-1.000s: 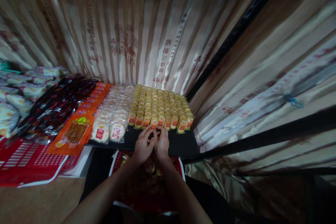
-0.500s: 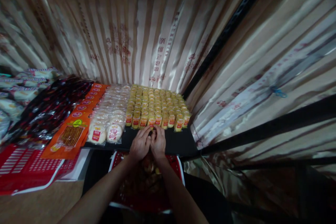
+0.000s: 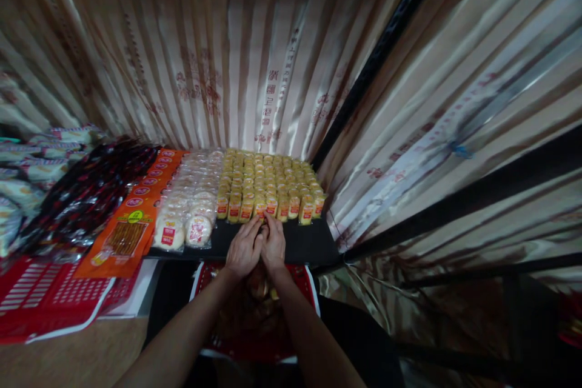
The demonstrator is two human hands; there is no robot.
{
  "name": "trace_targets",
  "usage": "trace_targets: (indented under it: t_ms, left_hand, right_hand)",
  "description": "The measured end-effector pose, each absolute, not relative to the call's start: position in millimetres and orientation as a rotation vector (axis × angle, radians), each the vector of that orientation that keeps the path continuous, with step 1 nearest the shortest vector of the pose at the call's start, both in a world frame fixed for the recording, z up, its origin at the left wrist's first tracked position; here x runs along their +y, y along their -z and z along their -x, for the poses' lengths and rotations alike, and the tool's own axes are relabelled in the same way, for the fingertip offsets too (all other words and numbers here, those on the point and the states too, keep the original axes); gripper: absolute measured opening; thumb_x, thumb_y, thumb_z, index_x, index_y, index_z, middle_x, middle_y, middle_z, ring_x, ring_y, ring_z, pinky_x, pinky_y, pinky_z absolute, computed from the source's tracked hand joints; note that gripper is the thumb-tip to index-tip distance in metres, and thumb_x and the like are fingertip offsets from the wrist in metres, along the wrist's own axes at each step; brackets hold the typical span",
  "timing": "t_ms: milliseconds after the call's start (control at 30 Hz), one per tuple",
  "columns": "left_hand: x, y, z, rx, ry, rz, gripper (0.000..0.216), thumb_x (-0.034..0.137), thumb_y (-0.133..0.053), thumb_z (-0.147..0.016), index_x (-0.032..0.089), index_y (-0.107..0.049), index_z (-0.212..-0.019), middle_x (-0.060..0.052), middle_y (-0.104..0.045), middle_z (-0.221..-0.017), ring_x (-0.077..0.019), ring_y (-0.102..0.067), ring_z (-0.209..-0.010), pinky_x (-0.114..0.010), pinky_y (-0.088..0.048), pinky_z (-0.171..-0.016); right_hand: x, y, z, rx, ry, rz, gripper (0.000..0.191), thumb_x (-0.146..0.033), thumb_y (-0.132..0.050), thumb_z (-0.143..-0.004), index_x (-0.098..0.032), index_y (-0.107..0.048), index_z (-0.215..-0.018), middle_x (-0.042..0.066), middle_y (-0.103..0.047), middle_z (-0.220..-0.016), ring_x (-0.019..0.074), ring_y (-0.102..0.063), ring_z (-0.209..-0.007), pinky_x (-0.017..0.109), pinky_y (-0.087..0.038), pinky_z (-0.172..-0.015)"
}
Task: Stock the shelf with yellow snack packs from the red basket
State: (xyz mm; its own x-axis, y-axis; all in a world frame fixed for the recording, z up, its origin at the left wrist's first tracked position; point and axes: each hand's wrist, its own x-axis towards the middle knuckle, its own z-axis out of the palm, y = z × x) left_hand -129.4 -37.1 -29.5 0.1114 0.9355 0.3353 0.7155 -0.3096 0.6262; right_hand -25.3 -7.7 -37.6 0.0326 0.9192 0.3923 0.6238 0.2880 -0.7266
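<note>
Hanging behind everything, a striped curtain [image 3: 227, 42] is seen, folded round a corner. Below it a black board [image 3: 309, 242] is laid out with goods: dark packs [image 3: 86, 194] at the far left, then orange packs [image 3: 136, 218], round cakes [image 3: 195, 200] and, at the right, yellow packs [image 3: 268, 179] stood in close rows. A red basket [image 3: 304, 282] is set under the board's front edge, beneath the wrists. The left hand [image 3: 243, 250] and right hand [image 3: 274, 245] are held touching, just before the front row of yellow packs. The fingers are pressed together, tips at that row; whether a pack is pinched cannot be told.
</note>
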Motion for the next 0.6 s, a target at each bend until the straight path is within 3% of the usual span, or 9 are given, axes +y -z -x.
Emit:
trace_targets:
  t_ms: [267, 600]
  left_hand:
    - [-40, 28, 129, 1.629, -1.038, -2.072, 0.040, 0.026, -0.032, -0.091, 0.015, -0.051, -0.124, -0.010, -0.047, -0.135, -0.0191, -0.041, -0.126, -0.039, -0.034, -0.107]
    - [-54, 26, 129, 1.673, -1.108, -1.998, 0.034, 0.014, -0.036, -0.084, 0.015, -0.058, -0.110, -0.009, -0.054, -0.121, -0.0191, -0.046, -0.115, -0.035, -0.039, -0.102]
  right_hand:
    - [-10, 34, 25, -1.697, -0.391, 1.315, 0.046, -0.010, -0.032, -0.081, -0.017, -0.052, -0.122, 0.010, -0.053, -0.103, 0.0165, -0.056, -0.089, 0.033, -0.049, -0.084]
    - [-94, 60, 19, -1.831, -0.312, 1.253, 0.045, -0.012, -0.031, -0.083, -0.014, -0.047, -0.125, 0.015, -0.050, -0.116, 0.0216, -0.048, -0.112, 0.042, -0.044, -0.095]
